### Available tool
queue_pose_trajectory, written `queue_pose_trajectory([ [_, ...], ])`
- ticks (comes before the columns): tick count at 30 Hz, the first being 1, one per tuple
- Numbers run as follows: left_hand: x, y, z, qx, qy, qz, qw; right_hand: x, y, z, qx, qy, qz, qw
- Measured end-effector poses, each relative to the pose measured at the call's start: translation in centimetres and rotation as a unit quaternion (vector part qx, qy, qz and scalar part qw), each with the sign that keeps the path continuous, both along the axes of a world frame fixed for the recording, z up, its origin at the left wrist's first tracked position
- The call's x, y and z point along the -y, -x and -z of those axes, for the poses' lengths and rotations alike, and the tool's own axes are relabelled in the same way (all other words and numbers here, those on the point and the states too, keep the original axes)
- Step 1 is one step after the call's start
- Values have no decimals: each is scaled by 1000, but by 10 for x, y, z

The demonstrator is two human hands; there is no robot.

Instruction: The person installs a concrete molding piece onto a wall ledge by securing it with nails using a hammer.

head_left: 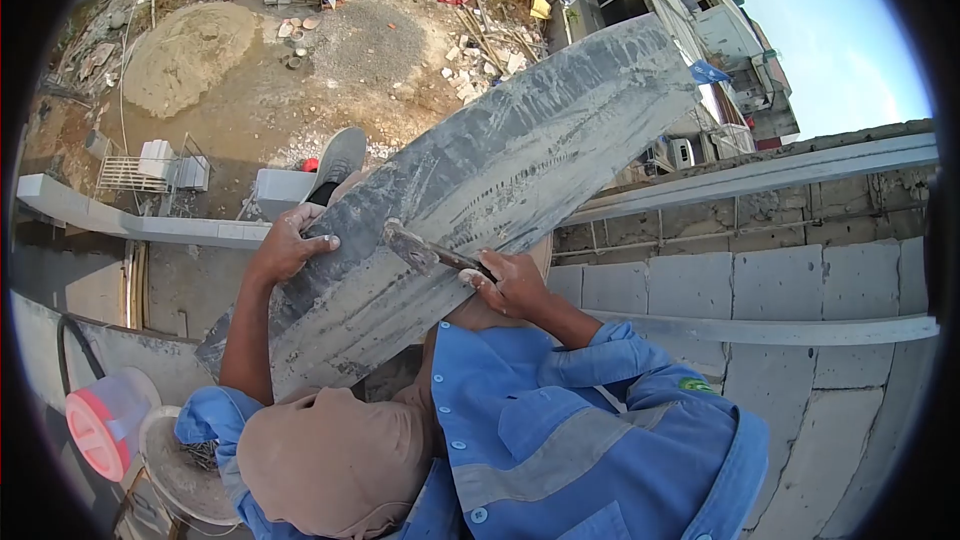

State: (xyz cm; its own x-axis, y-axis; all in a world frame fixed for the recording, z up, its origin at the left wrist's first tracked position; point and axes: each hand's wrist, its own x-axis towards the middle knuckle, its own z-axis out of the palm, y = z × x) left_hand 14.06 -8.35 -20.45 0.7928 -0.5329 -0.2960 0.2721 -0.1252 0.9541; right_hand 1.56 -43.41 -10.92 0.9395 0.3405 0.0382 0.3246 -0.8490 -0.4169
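Note:
A long, grey, cement-smeared board (500, 170) lies slantwise in front of me, its far end up at the right. My left hand (290, 245) grips the board's left edge, thumb on the upper face and fingers around the side. In my right hand (512, 285) is a hammer (410, 248), held by its dark handle. The hammer's head lies over the middle of the board. Just beyond the left hand, a grey shoe (342, 155) shows past the board's edge.
Pale block walls (690, 290) run along the right. At lower left stand a container with a pink lid (92, 435) and a bucket (165, 445) holding what look like nails. Far below are a sand pile (190, 55), a gravel heap (375, 40) and rubble.

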Motion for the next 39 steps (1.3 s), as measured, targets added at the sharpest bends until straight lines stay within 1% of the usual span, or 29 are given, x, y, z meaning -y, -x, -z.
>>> queue_pose_trajectory([
  [2, 1, 1, -2, -31, 29, -8, 999, -5, 2, -4, -7, 16, -6, 1000],
  [3, 2, 1, -2, -39, 20, -15, 999, -5, -1, -6, -12, 24, -9, 1000],
  [5, 1, 3, 0, -24, 43, -17, 999, -7, -4, -11, -39, 52, -22, 998],
  [7, 0, 5, -2, -5, -21, -15, 1000, -3, -4, -1, 31, 25, -50, 998],
  [9, 0, 8, 25, 89, -67, -45, 993, 2, -6, 5, -6, 1, -35, 999],
  [10, -2, 17, 20, 82, -79, -63, 992, 1, -6, 5, -12, -10, -54, 998],
  [12, -2, 28, 7, 190, -178, -114, 959, -5, -10, -4, -87, 8, -2, 996],
  [13, -5, 34, 9, 189, -183, -122, 957, -11, -13, -8, -86, 6, -11, 996],
  [15, -5, 48, 20, 243, -316, -151, 905, -23, -15, -21, -73, 3, -16, 997],
  [16, -7, 50, 16, 241, -318, -156, 903, -30, -16, -35, -73, 3, -22, 997],
  [18, -10, 53, 11, 253, -331, -128, 900, -46, -17, -62, -6, -14, -107, 994],
  [19, -11, 55, 13, 249, -333, -134, 900, -44, -15, -67, 62, -34, -146, 987],
  [20, -12, 54, 16, 264, -319, -144, 899, -41, -17, -67, 61, -35, -154, 986],
  [21, -12, 53, 19, 281, -304, -154, 897, -37, -20, -62, 106, -66, -206, 971],
  [22, -11, 52, 23, 281, -306, -161, 895, -30, -22, -52, 31, -147, -207, 967],
  [24, -9, 48, 28, 278, -306, -158, 897, -16, -27, -32, -114, -313, -190, 923],
  [25, -9, 47, 27, 278, -306, -163, 896, -39, -33, -37, -19, -196, -225, 954],
  [26, -9, 46, 26, 276, -316, -159, 894, -59, -38, -38, 77, -75, -252, 962],
  [27, -8, 47, 26, 274, -324, -155, 892, -75, -42, -35, -91, 38, -101, 990],
  [29, -3, 58, 30, 285, -313, -157, 892, -76, -28, -25, -74, 41, -82, 993],
  [30, -6, 48, 34, 298, -306, -176, 887, -76, -42, -22, -48, 45, -80, 995],
  [31, -11, 45, 30, 294, -307, -183, 887, -80, -40, -27, -32, 12, -95, 995],
  [32, -5, 54, 28, 278, -301, -174, 896, -77, -24, -39, -50, 18, -86, 995],
  [34, -13, 44, 24, 280, -308, -175, 892, -89, -32, -57, 39, -98, -127, 986],
  [35, -11, 48, 24, 274, -307, -171, 895, -82, -28, -59, 43, -140, -133, 980],
  [36, -10, 49, 24, 272, -306, -167, 897, -77, -28, -61, 43, -141, -133, 980],
  [37, -10, 48, 22, 275, -307, -169, 895, -74, -30, -63, 108, -100, -182, 972],
  [38, -9, 50, 17, 240, -302, -166, 908, -67, -30, -66, 173, -59, -228, 956],
  [39, -11, 46, 13, 206, -298, -163, 917, -55, -27, -55, 186, -51, -235, 953],
])
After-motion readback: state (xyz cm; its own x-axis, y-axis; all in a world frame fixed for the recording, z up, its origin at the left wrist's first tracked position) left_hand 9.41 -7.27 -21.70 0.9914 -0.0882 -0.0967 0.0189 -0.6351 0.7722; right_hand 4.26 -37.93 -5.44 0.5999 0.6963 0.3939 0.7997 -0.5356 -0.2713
